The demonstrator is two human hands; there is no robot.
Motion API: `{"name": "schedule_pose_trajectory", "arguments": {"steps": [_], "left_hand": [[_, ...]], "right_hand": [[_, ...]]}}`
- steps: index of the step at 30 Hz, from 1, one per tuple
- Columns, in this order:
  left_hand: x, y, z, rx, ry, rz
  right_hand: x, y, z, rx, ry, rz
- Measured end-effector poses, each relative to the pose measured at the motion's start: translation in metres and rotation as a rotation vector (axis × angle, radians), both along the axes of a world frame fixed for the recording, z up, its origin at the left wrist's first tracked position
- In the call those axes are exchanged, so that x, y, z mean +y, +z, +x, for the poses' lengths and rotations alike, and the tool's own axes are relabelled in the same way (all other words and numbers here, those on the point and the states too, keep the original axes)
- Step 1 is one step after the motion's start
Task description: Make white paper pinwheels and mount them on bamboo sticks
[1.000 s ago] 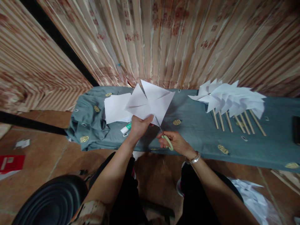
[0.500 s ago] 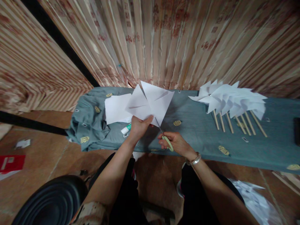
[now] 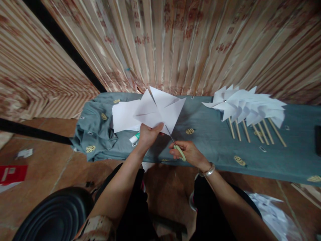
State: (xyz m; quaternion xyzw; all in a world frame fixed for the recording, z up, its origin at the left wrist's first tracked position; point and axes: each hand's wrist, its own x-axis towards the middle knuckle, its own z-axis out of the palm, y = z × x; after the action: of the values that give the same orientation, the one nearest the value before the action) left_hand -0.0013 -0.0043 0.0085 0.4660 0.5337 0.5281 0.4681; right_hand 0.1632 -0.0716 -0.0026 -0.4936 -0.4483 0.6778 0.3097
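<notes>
My left hand (image 3: 149,135) pinches the near edge of a white paper square (image 3: 169,107), thumb on top. Slits run inward from the paper's corners. My right hand (image 3: 187,152) grips scissors (image 3: 179,152) by their pale green handles, and the narrow blades meet the paper's near corner beside my left thumb. Behind and left of the held sheet lies more white paper (image 3: 124,115) on the cloth. A glue stick (image 3: 134,137) with a white and green body lies beside my left hand, partly hidden by it.
On the right of the green-grey cloth (image 3: 213,144) lies a row of white paper pinwheels (image 3: 250,105) with wooden sticks (image 3: 265,132). A dark round stool (image 3: 52,216) stands at lower left, a bag of white paper (image 3: 272,214) at lower right. Pleated curtains (image 3: 155,43) hang behind.
Almost nothing differs. The hands, paper and scissors hold nearly the same position, and the view has shifted very slightly.
</notes>
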Motion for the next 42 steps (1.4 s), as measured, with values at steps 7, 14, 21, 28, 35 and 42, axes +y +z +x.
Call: {"name": "schedule_pose_trajectory", "arguments": {"steps": [7,14,21,28,35,42], "left_hand": [[0.0,0.0,0.0,-0.023,-0.004,0.003],[0.0,0.002,0.001,-0.061,0.013,-0.024],[-0.002,0.005,0.001,-0.096,0.014,-0.027],[-0.002,0.005,-0.001,-0.109,0.033,-0.051],[-0.004,0.007,0.0,-0.179,0.005,-0.09],[-0.01,0.006,0.006,-0.222,-0.065,-0.122]], "right_hand": [[0.0,-0.005,-0.001,0.02,-0.001,0.011],[0.0,-0.007,-0.001,0.027,-0.023,0.026],[-0.001,-0.006,-0.001,0.001,-0.01,0.048],[-0.002,-0.005,0.003,-0.002,0.057,0.08],[-0.002,-0.003,0.003,0.004,0.063,0.071],[-0.001,-0.006,0.002,-0.006,0.038,0.093]]}}
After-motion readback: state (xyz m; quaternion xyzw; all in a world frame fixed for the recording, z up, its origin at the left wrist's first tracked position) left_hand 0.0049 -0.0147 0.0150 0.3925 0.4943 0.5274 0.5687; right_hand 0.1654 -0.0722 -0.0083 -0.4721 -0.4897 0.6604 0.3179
